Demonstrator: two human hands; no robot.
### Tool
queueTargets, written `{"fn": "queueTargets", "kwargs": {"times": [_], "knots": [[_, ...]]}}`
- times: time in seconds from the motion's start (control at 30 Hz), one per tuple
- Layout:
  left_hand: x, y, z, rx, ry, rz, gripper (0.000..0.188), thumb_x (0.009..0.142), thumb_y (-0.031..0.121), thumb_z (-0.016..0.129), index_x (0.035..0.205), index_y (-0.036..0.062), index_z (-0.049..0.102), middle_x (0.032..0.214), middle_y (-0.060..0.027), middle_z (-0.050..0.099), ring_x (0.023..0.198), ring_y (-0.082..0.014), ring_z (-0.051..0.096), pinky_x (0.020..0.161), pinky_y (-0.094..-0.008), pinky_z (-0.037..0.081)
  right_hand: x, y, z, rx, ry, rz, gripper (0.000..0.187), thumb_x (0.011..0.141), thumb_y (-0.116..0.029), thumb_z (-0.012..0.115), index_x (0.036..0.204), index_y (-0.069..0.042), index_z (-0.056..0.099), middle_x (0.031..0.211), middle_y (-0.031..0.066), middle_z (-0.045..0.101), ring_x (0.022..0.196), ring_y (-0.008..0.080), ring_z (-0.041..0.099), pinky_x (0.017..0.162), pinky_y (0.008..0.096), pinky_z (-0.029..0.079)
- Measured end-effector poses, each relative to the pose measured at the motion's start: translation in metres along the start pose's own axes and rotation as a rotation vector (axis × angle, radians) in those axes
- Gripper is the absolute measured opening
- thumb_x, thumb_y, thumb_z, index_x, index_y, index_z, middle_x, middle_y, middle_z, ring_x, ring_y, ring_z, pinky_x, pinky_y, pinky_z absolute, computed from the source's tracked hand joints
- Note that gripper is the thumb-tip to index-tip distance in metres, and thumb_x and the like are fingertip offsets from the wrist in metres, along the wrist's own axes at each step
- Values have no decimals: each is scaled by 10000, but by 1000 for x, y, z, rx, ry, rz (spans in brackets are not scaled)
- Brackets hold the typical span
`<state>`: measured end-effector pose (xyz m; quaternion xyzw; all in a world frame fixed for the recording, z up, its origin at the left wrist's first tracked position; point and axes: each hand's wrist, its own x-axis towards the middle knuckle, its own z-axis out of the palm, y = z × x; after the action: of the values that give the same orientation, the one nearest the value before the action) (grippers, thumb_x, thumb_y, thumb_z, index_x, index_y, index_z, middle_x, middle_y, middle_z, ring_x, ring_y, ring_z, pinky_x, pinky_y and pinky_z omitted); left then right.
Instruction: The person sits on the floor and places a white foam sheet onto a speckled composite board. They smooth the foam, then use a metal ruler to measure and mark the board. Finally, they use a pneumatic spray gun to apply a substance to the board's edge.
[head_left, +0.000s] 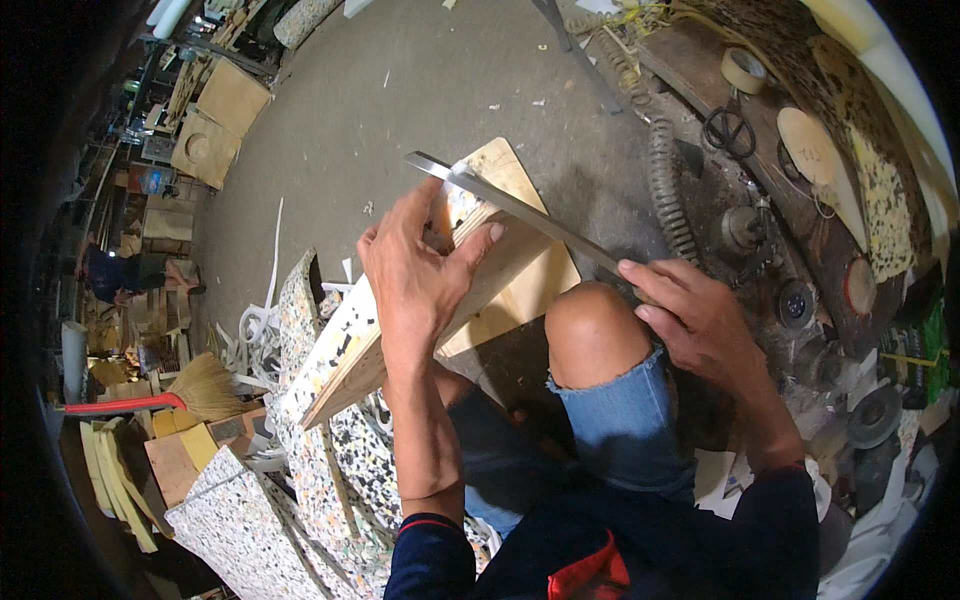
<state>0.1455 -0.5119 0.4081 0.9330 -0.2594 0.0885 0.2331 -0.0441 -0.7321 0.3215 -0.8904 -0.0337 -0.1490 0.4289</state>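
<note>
My left hand point(415, 265) is closed over the upper end of a plywood board padded with speckled foam point(350, 345), thumb on one side and fingers on the other. The board slants across my lap, its foam side facing left. My right hand point(695, 315) is wrapped round the handle of a long, straight-bladed knife point(535, 215), mostly hiding the handle. The blade crosses the foam's upper end, just beyond my left fingers; how deep it sits in the foam I cannot tell. Behind the padded board stands a pale plywood panel with rounded corners point(540, 262).
Speckled foam slabs point(235, 520) and white offcut strips point(262, 325) lie at the left, near a red-handled broom point(205, 390). On the right, a coiled hose point(665, 185) hangs by a workbench point(700, 50) with a tape roll point(743, 70) and black-handled scissors point(728, 133).
</note>
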Motion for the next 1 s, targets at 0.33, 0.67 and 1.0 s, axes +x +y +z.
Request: {"fn": "queueTargets", "kwargs": {"times": [0.33,0.67,1.0], "knots": [[1,5,-6,-102,-74,-100,734,711,343,915,1271,-56,656,1195,-239,714,1131,-345,688,951,-467,541,-16,2,2,83,27,8,476,894,-62,664,1366,-58,606,1117,220,665,945,370,673,821,409,550],[33,22,-13,395,92,303,251,815,244,775,1008,89,731,995,-114,651,1016,-310,603,849,-441,443,-20,0,3,56,21,27,481,894,-66,655,1371,-46,599,1100,188,666,933,366,666,822,430,552],[49,28,-4,484,19,284,178,728,135,762,893,82,723,969,-103,651,980,-275,604,810,-412,412,-8,-13,4,52,21,-46,490,845,26,635,1334,4,601,1139,245,661,983,395,655,864,431,523]]}}
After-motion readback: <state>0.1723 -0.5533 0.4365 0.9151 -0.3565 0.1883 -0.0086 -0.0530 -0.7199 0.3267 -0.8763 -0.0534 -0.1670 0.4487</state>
